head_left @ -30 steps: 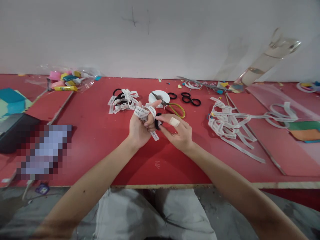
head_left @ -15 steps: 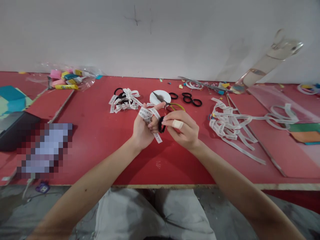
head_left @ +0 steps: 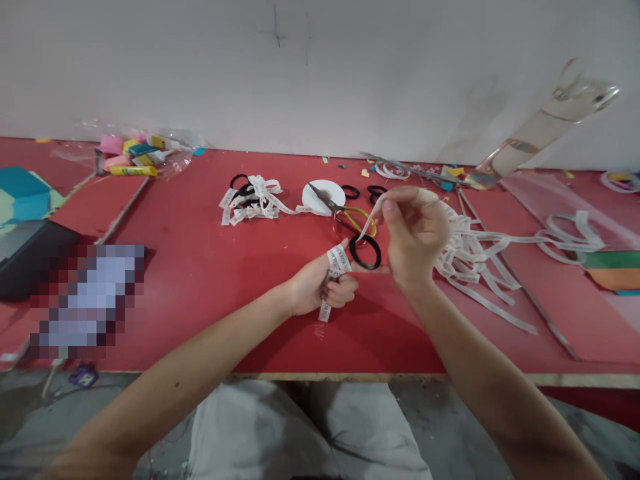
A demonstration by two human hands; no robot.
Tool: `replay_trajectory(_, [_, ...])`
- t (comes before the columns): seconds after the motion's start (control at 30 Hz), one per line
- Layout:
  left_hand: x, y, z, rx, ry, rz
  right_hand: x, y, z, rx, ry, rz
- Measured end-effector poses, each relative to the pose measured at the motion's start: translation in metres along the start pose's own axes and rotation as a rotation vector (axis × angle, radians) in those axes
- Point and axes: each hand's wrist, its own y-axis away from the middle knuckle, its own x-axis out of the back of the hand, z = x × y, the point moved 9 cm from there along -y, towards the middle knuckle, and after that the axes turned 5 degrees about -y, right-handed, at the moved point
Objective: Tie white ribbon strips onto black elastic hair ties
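Observation:
A white ribbon printed with black letters is wrapped around the fingers of my left hand, one end hanging below the curled fingers. In my right hand, the fingers pinch the ribbon's other end, raised up and to the right. Between the hands a black hair tie hangs by the ribbon, close to my left fingertips. Behind them lie scissors with yellow and red handles, the blades resting on a white ribbon spool. More black hair ties sit beside the spool.
Hair ties with printed ribbon bows lie at the left of the spool. A heap of cut ribbon is on the right. A bottle of liquid leans at the back right; a phone and a plastic bag are at left.
My right hand has moved right and up, pulling the ribbon end through the hair tie. My left hand has shifted right and down, and the hair tie now hangs between the hands.

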Motion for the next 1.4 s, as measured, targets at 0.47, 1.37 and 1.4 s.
replay_trajectory(0.47, [-0.012,0.008,0.012,-0.088,-0.154,-0.051,0.002,0.006,0.021,-0.131,-0.039,-0.051])
replay_trajectory(1.37, [0.022,0.029,0.057,-0.456,0.037,0.335,-0.074,0.072,-0.057,0.572,0.199,-0.759])
replay_trajectory(1.4, [0.021,0.029,0.057,-0.454,0.035,0.331,-0.075,0.072,-0.056,0.572,0.201,-0.757])
